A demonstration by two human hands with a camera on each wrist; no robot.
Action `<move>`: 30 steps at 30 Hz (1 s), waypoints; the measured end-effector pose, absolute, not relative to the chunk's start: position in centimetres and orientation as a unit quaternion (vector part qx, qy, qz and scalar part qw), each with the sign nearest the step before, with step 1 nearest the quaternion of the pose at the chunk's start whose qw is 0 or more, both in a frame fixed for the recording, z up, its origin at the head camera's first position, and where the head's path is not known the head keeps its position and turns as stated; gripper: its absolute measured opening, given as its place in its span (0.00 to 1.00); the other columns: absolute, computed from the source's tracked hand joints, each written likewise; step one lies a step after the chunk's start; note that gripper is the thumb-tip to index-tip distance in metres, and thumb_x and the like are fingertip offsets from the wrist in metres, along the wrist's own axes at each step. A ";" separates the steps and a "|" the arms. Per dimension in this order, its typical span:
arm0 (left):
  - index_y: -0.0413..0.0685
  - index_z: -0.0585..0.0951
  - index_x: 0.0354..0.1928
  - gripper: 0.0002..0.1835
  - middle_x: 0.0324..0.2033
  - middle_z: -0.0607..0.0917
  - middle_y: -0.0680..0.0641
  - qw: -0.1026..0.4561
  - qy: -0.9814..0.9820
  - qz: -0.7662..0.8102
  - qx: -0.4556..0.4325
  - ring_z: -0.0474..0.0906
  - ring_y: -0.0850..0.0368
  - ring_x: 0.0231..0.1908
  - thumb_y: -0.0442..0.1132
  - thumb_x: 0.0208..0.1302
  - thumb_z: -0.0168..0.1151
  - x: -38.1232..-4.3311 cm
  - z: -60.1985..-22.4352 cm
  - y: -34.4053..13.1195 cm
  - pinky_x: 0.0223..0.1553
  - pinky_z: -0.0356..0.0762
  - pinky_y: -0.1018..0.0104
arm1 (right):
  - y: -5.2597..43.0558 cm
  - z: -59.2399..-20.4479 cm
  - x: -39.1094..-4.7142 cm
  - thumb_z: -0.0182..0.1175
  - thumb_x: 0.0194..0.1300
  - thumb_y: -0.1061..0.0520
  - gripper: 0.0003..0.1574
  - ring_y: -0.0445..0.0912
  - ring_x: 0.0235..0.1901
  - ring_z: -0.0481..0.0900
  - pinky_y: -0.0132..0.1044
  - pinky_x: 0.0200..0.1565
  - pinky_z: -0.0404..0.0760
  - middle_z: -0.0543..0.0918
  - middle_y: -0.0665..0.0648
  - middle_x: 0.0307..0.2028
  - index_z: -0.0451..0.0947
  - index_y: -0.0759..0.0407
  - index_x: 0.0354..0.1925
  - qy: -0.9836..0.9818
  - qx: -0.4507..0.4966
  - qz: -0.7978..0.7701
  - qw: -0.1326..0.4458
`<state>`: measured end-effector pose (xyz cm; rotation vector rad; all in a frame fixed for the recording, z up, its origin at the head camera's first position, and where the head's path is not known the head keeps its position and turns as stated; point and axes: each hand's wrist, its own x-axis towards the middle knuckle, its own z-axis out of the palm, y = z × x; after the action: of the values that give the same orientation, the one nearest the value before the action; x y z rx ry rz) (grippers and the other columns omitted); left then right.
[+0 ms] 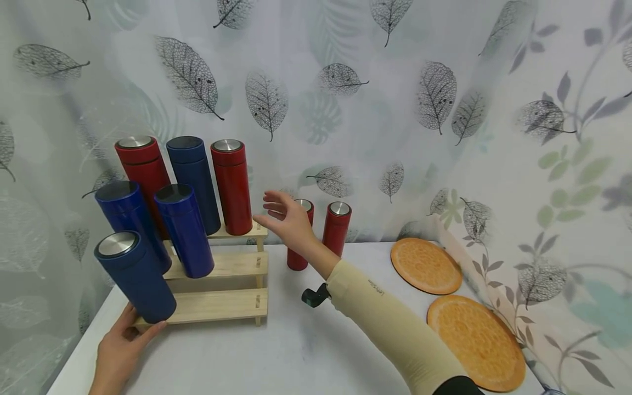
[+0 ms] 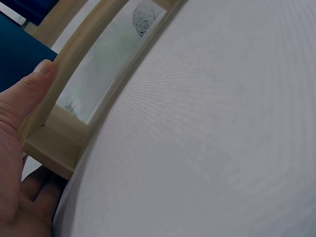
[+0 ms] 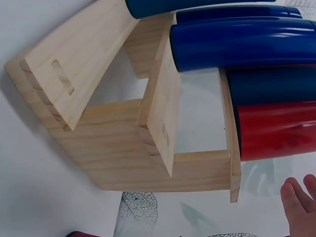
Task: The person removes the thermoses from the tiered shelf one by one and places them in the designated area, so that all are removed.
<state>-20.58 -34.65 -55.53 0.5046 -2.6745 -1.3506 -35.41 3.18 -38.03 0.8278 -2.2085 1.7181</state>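
In the head view, the left hand grips the front left corner of a three-step wooden rack, right at the base of a matte blue vacuum flask on the bottom step. Board stretches from that flask to the step's right end. Two glossy blue flasks occupy the middle step, with board showing on their right. The top step carries a left red flask, a navy flask and a right red flask near its right edge. The right hand is raised, thumb and fingers wide apart, partly covering two more red flasks on the white tabletop. Tabletop spreads from the rack to two round orange mats along the right edge.

In the left wrist view, the thumb lies on the bottom step's front edge beside the matte blue flask; other fingers reach under the corner.

In the right wrist view, the right hand's fingertips stand apart from the right red flask, beyond the top board's end.
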 end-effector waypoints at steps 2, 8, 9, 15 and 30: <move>0.38 0.58 0.85 0.55 0.86 0.46 0.42 0.051 -0.878 -0.446 0.164 0.61 0.23 0.76 0.64 0.72 0.71 -20.6 -55.5 -34.7 0.72 0.67 0.30 | 2.9 -37.9 -35.4 0.76 0.72 0.52 0.39 0.52 0.65 0.83 0.45 0.67 0.81 0.83 0.54 0.66 0.74 0.55 0.75 -0.751 0.278 0.589 0.108; 0.38 0.56 0.85 0.56 0.86 0.44 0.43 0.048 -0.874 -0.455 0.164 0.58 0.22 0.77 0.64 0.71 0.72 -20.5 -55.4 -34.7 0.73 0.65 0.30 | 1.9 -38.0 -35.9 0.76 0.71 0.50 0.40 0.54 0.64 0.84 0.46 0.66 0.82 0.84 0.51 0.64 0.74 0.52 0.75 -0.752 0.270 0.592 0.100; 0.38 0.56 0.86 0.56 0.86 0.44 0.43 0.048 -0.873 -0.455 0.165 0.58 0.22 0.77 0.63 0.71 0.72 -20.5 -55.4 -34.7 0.73 0.65 0.30 | 1.7 -38.0 -36.0 0.76 0.71 0.49 0.40 0.55 0.64 0.84 0.47 0.66 0.82 0.84 0.51 0.64 0.74 0.52 0.75 -0.753 0.270 0.592 0.099; 0.40 0.54 0.86 0.57 0.86 0.46 0.41 0.048 -0.874 -0.454 0.166 0.59 0.23 0.77 0.63 0.71 0.72 -20.5 -55.3 -34.8 0.73 0.65 0.31 | 1.0 -38.0 -36.2 0.75 0.71 0.46 0.41 0.56 0.65 0.83 0.48 0.66 0.82 0.83 0.55 0.66 0.73 0.51 0.76 -0.763 0.263 0.583 0.097; 0.40 0.53 0.86 0.59 0.85 0.49 0.38 0.048 -0.878 -0.444 0.171 0.61 0.23 0.75 0.65 0.70 0.72 -20.7 -55.5 -34.7 0.73 0.67 0.32 | -1.4 -38.0 -37.4 0.76 0.71 0.48 0.42 0.50 0.62 0.84 0.48 0.65 0.83 0.84 0.53 0.64 0.72 0.53 0.76 -0.762 0.261 0.585 0.092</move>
<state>-20.73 -34.66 -55.49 0.5218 -2.6789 -1.3533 -37.41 -1.42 -37.95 0.7752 -2.2628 1.7377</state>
